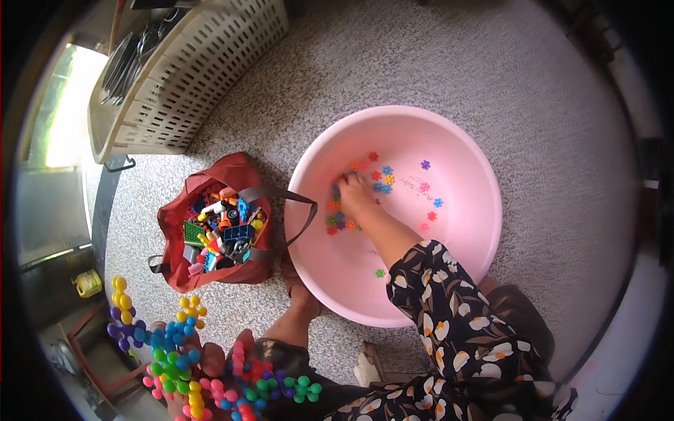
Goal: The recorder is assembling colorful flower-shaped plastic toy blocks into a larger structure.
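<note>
Basin: pink round plastic basin (463, 154) on speckled grey floor (533, 77), centre-right; small flower-shaped plastic pieces (382, 179) scattered inside, blue, orange, red, purple, green; most bunched near middle-left, a few loose toward right wall and one green near front.

Right hand: right hand (357, 196) reaching down into basin, fingers bent together over the bunched pieces, touching them; grip on any single piece can't be told; forearm in dark flowered sleeve (449, 316) coming from lower right.

Left hand: left hand (203, 358) at lower left, raised close to camera, closed on a joined cluster of snowflake pieces (172, 351); cluster w/ yellow, purple, blue, green, pink, red bits, spreading out past fingers on both sides.

Bag: red fabric bag (225, 175) w/ grey strap, open mouth up, just left of basin, strap end lying against basin rim; packed w/ mixed building bricks (225, 228), green, blue, orange, white, yellow.

Basket: cream slotted plastic basket (203, 63) at top left, well apart from bag; dark metal utensils inside, blurred.

Foot: bare foot (298, 309) on floor betw. bag and basin, at basin's near edge.

Other: yellow small container (88, 283) at far left rim, blurred.
</note>
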The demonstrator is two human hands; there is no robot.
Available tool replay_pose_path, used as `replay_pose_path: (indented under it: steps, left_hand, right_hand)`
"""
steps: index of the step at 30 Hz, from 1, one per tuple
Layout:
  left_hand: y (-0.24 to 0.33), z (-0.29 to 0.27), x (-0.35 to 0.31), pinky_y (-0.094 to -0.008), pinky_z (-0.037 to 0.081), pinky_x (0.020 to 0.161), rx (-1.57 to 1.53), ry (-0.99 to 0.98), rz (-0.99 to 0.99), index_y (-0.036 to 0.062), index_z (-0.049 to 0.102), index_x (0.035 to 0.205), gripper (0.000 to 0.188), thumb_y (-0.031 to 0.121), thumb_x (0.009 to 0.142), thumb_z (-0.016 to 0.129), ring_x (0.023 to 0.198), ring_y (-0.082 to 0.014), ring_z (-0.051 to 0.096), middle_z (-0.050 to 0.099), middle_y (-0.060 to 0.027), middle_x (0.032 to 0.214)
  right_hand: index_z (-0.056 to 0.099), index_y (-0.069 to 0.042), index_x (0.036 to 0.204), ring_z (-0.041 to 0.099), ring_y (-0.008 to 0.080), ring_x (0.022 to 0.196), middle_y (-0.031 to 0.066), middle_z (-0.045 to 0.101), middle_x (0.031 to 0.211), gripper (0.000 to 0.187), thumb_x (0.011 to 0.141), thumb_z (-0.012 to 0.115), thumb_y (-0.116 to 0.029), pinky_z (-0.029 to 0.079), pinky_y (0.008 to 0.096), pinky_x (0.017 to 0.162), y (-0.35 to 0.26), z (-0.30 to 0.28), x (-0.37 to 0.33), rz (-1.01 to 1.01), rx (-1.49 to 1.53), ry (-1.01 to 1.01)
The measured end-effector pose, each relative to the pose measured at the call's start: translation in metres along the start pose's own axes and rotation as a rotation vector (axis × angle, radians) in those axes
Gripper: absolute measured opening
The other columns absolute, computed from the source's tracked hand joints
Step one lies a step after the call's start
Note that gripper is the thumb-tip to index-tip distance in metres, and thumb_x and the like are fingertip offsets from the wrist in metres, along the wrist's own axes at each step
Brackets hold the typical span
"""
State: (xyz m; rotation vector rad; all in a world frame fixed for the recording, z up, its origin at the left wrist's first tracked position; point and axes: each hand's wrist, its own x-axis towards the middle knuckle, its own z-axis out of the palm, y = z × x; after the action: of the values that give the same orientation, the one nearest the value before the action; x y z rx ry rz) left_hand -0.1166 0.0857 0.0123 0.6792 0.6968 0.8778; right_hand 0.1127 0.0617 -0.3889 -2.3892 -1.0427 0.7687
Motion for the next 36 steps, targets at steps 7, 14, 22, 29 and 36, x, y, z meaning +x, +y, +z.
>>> replay_pose_path:
  steps: [7,14,22,29,36]
  left_hand:
    - [-0.004,0.004,-0.002,-0.0557,0.029,0.094,0.149,-0.007,-0.116,-0.0006,0.04,0.114,0.04,0.022,0.083,0.049,0.087,-0.0207,0.048,0.051,-0.0113,0.101]
    - [0.003,0.03,-0.012,-0.0443,0.052,0.075,0.159,0.14,-0.101,-0.0026,0.035,0.119,0.054,0.004,0.071,0.06,0.079,-0.0308,0.062,0.055,-0.0176,0.097]
    - [-0.01,0.059,-0.018,-0.0333,0.047,0.085,-0.035,-0.36,-0.294,0.0006,0.041,0.118,0.048,-0.002,0.075,0.063,0.097,-0.0206,0.056,0.054,-0.0131,0.106]
    - [-0.029,0.073,-0.019,-0.0338,0.043,0.088,-0.303,-0.566,-0.531,0.0037,0.036,0.124,0.048,0.001,0.081,0.056,0.103,-0.0223,0.052,0.052,-0.0126,0.112]
    - [-0.052,0.088,-0.016,-0.0394,0.038,0.094,-0.34,-0.529,-0.622,0.0062,0.034,0.127,0.051,-0.001,0.081,0.053,0.111,-0.0226,0.047,0.047,-0.0124,0.12]
  right_hand:
    - [0.052,-0.01,0.103,0.05,0.0355,0.095,0.0181,0.043,0.115,0.029,0.075,0.057,-0.015,0.043,0.044,0.08,-0.001,0.058,-0.078,0.074,-0.021,-0.217]
    - [0.053,-0.007,0.102,0.06,0.0271,0.068,0.0126,0.059,0.082,0.025,0.078,0.058,-0.014,0.048,0.0368,0.056,-0.005,0.046,-0.169,-0.022,0.445,-0.487]
    - [0.05,-0.009,0.089,0.04,0.0042,0.049,-0.0003,0.048,0.07,0.01,0.082,0.058,-0.012,0.029,0.0138,0.04,0.008,-0.08,-0.163,0.484,1.715,-0.9]
    - [0.049,-0.01,0.09,0.039,0.0099,0.039,0.0031,0.046,0.063,0.021,0.092,0.038,-0.029,0.029,0.0202,0.031,-0.05,-0.251,-0.203,0.024,2.011,-0.912]
    - [0.052,-0.008,0.083,0.043,0.0128,0.054,0.0082,0.05,0.078,0.025,0.089,0.043,-0.03,0.033,0.0215,0.034,-0.078,-0.3,-0.23,-0.037,2.045,-0.492]
